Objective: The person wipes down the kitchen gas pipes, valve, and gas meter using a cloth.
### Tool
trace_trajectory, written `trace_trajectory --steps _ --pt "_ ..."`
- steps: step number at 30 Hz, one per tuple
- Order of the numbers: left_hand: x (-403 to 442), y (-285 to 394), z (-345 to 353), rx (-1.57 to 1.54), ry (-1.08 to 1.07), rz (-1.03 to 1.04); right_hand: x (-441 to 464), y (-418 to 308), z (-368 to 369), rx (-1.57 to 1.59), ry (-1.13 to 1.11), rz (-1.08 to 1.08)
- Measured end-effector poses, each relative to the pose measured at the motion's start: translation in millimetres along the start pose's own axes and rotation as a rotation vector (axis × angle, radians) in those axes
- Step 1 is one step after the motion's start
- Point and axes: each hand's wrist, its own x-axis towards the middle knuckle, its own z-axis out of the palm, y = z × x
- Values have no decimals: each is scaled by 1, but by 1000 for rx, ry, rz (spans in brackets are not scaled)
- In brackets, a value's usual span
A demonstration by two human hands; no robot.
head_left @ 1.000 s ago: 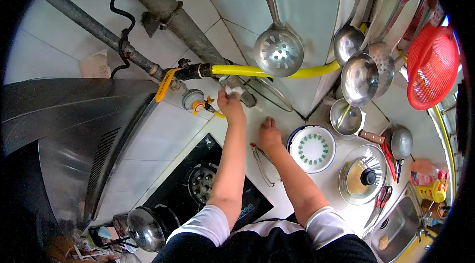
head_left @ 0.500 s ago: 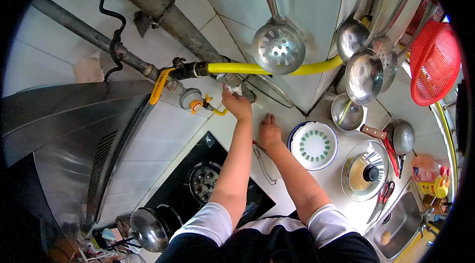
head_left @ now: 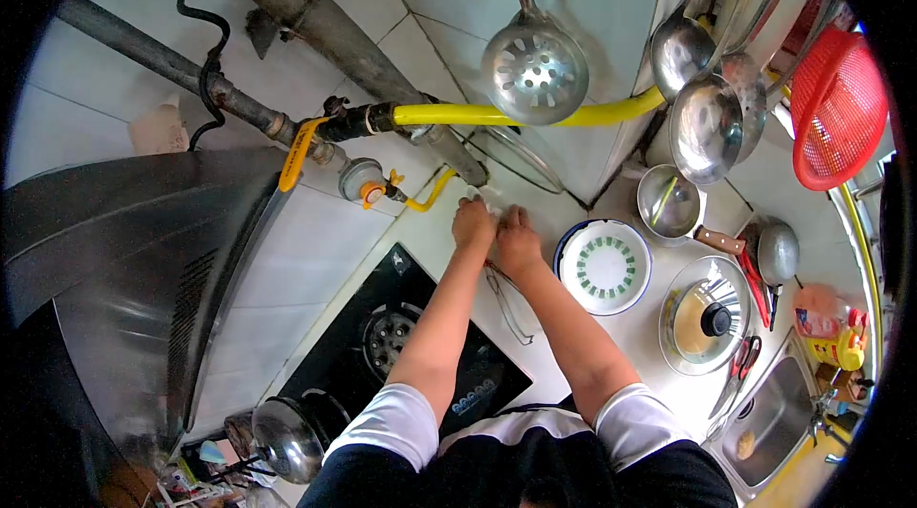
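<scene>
My left hand (head_left: pixel 474 224) is closed beside the foot of the grey pipe (head_left: pixel 457 153), low over the white counter (head_left: pixel 564 204). A small white cloth or tissue (head_left: pixel 488 194) shows at its fingertips. Right beside it is my right hand (head_left: pixel 518 240), its fingers curled and pointing away from me; whether anything is in them is hidden. A thin wire rack (head_left: pixel 506 303) lies just below my right wrist. To the right of that hand stands a white dish with a green pattern (head_left: pixel 605 269).
A black gas stove (head_left: pixel 382 346) lies left of my arms. Above hang a slotted skimmer (head_left: pixel 535 69), ladles (head_left: pixel 705 128) and a red strainer (head_left: pixel 841 112). A yellow gas hose (head_left: pixel 449 115) crosses the wall. Rightward are a lidded bowl (head_left: pixel 669 317), scissors (head_left: pixel 750 355) and a sink (head_left: pixel 778 417).
My left hand has come down from the pipe to the counter with the white cloth or tissue. My right hand has shifted slightly, and both hands are now close together.
</scene>
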Motion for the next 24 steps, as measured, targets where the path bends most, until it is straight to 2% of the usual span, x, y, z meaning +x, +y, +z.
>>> trace_trajectory --steps 3,5,9,11,14,17,21,24 --pt "-11 -1 -18 57 -38 95 5 4 18 -47 111 -16" --pt "-8 -6 -12 -3 279 418 -3 -1 4 -108 90 16" --pt "5 -1 -1 103 266 523 -5 -2 -8 -124 38 17" --pt "16 -5 16 255 252 615 -11 -3 -28 -40 -79 -15" --pt "14 -3 11 324 226 613 -2 3 0 -48 33 -21" --pt "15 -14 15 363 244 599 5 4 5 -136 -7 1" --pt "0 -34 13 343 258 599 -4 0 -14 -93 -18 3" --pt "-12 -57 5 329 199 567 -6 -2 -4 -120 41 -8"
